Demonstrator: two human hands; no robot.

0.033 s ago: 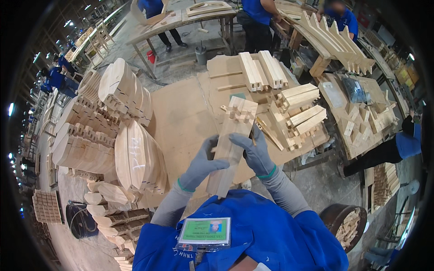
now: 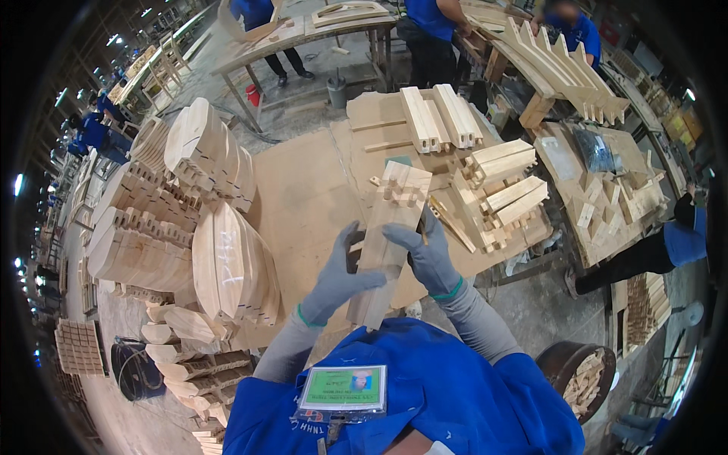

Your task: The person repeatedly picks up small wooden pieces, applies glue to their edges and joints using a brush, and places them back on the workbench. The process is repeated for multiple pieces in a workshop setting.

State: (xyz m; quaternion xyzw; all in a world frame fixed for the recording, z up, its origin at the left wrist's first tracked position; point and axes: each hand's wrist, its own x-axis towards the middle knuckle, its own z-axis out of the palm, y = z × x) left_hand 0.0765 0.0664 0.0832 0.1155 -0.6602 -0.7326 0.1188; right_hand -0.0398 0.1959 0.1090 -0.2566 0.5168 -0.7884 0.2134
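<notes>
A pale wooden board (image 2: 387, 250), with peg-like dowels or holes near its far end, slants up from my chest over the cardboard-covered bench (image 2: 303, 174). In grey gloves with green cuffs, my left hand (image 2: 341, 269) grips its left edge, the thumb lying across the face and the fingers curled at the side. My right hand (image 2: 428, 254) clasps the right edge, with fingertips on the upper face. A thin, pencil-like stick (image 2: 424, 232) shows by the right fingers; its kind is unclear. Parts of the fingers are hidden behind the board.
Stacked curved wooden pieces (image 2: 231, 262) rise at the left. Bundled slotted rails (image 2: 440, 117) and short wooden blocks (image 2: 516, 201) lie at the right of the bench. A drum of wood scraps (image 2: 580, 379) stands lower right. Co-workers in blue (image 2: 432, 30) work at far tables.
My left fingers have loosened and shifted slightly along the board's left edge, while the thumb stays on its face. The board and right hand hardly move.
</notes>
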